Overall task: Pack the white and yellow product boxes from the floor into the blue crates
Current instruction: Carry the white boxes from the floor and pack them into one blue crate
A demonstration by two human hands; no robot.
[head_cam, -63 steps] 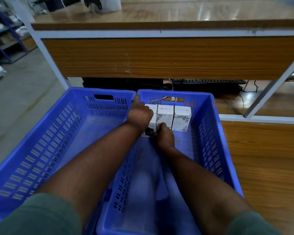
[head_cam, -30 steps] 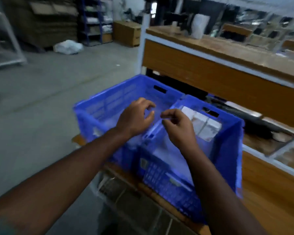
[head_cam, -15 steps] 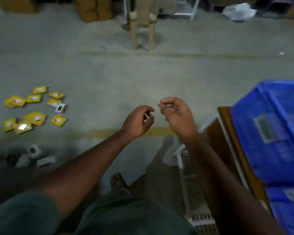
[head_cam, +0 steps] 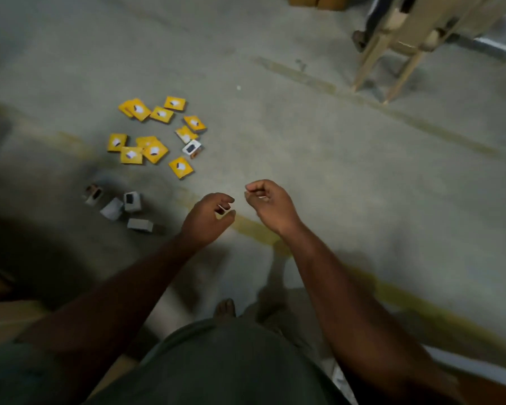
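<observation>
Hanging over floor with left hand (head_cam: 206, 219) and right hand (head_cam: 270, 204), fingers loosely curled, holding nothing. Lying further out, to left: white boxes (head_cam: 132, 201), then yellow boxes (head_cam: 154, 150) beyond. Sitting nearer left hand. Crates not showing.

Upper left of the frame: yellow product boxes (head_cam: 155, 133), each bearing a small white and dark motif at its centre. Just right of this cluster: one white box (head_cam: 192, 148) with a dark panel and an orange edge. Lower left: white product boxes (head_cam: 120, 206), grey-white in shadow, two showing dark panels. Floor (head_cam: 348, 171): dull grey-green concrete crossed by worn yellow painted lines. Upper right: pale tan wooden legs (head_cam: 392, 51). Bottom centre: dark olive-green garment (head_cam: 216, 369).
</observation>
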